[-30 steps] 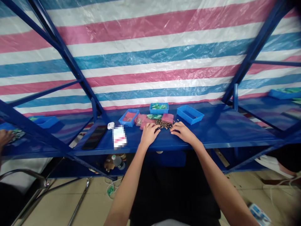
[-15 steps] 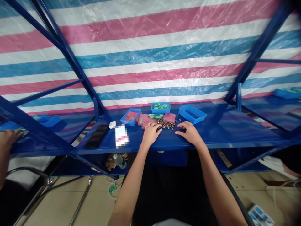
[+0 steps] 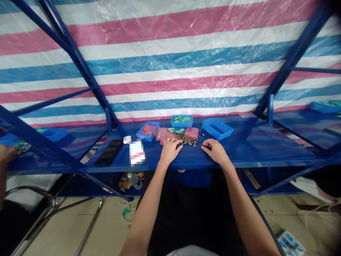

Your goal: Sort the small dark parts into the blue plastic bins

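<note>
A heap of small brass-coloured metal pieces (image 3: 189,140) lies on the blue shelf (image 3: 253,153) between my hands. My left hand (image 3: 169,151) rests at the heap's left edge, its fingers bent over the nearest pieces and its thumb apart from them. To the right of the heap, my right hand (image 3: 216,152) is closed in a pinch low over the shelf. Something tiny and dark shows at its fingertips, too small to make out. Behind the heap lie pink packets (image 3: 191,132) and green packets (image 3: 176,131).
Blue trays stand behind: one with pink packets (image 3: 147,131), one with green packets (image 3: 182,121), one nearly bare tray (image 3: 217,129). At left are a black phone (image 3: 108,153), a white case (image 3: 127,139) and a blurred white packet (image 3: 137,153). Another person's hand (image 3: 6,153) is far left.
My right hand's fingers have drawn together with the thumb, from a wider gap into a pinch. My left hand stays at the heap. The other person's hand has moved left.
</note>
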### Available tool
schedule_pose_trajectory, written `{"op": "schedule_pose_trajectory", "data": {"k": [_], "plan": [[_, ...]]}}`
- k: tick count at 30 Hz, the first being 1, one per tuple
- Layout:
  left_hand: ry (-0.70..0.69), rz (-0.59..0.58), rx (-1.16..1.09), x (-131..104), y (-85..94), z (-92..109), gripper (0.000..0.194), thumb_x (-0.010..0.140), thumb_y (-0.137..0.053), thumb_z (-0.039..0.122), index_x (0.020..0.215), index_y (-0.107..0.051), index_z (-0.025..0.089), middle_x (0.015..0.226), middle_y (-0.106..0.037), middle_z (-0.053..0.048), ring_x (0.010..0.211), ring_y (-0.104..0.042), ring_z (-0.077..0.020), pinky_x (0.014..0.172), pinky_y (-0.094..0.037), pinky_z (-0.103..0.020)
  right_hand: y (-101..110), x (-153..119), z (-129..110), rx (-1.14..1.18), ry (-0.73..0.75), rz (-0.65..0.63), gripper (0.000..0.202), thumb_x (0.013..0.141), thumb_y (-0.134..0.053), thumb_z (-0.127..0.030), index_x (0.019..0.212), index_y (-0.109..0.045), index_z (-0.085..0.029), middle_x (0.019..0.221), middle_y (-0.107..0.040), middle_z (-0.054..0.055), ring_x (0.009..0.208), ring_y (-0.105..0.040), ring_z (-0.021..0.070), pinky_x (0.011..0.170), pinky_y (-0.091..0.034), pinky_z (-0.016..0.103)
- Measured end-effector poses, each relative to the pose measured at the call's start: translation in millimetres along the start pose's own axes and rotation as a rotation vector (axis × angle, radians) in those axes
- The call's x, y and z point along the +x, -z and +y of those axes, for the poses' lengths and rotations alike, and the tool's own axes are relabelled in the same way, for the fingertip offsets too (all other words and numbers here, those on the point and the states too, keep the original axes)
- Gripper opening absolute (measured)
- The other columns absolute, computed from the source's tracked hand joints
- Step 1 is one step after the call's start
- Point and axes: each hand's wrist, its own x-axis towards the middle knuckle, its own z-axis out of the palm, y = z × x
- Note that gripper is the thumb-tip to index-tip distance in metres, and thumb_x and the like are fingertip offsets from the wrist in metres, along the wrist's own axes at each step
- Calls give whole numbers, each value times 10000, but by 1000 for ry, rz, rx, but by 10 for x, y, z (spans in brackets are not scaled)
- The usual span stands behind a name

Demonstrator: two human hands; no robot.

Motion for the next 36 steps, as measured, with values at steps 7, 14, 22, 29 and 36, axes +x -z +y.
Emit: {"op": "schedule_pose_trajectory", "data": {"k": [7, 14, 22, 29, 36], "plan": [[-1, 3, 3, 2, 0, 4, 296, 967, -528, 361, 1213, -668, 275, 1180, -677, -36, 1132, -523, -241, 1032, -397, -384, -1, 38, -67, 31, 11, -53, 184, 902, -551, -360, 837, -646, -217, 738, -635, 39, 701, -583, 202, 689, -470, 340], [-5, 9, 0, -1, -10, -10, 293, 973, -517, 365, 1205, -669, 272, 1185, -679, -29, 1132, -525, -237, 1028, -398, -378, 85, -63, -37, 488, -145, 67, 353, 860, -624, -520, 1038, -644, -216, 929, -735, 68, 830, -695, 222, 794, -562, 378], [0, 7, -2, -5, -3, -1, 293, 977, -504, 353, 1203, -671, 271, 1188, -676, -34, 1128, -530, -239, 1030, -401, -385, 129, -48, -106, 660, -209, 7, 413, 903, -568, -573, 1016, -656, -186, 913, -760, 102, 822, -721, 226, 836, -577, 417], [-6, 16, -15, -11, -3, -10, 292, 973, -512, 342, 1210, -669, 276, 1186, -679, -31, 1135, -531, -233, 1043, -399, -378, 139, -66, -86, 666, -197, -45, 375, 810, -692, -561, 926, -644, -207, 843, -746, 66, 822, -712, 232, 829, -561, 390], [-6, 17, -3, -9, -12, -17, 293, 972, -516, 344, 1211, -668, 270, 1188, -678, -33, 1151, -529, -235, 1045, -400, -380, 111, -53, -86, 333, -105, 74, 307, 842, -656, -527, 940, -696, -239, 887, -744, 56, 796, -690, 247, 773, -540, 383]]}}
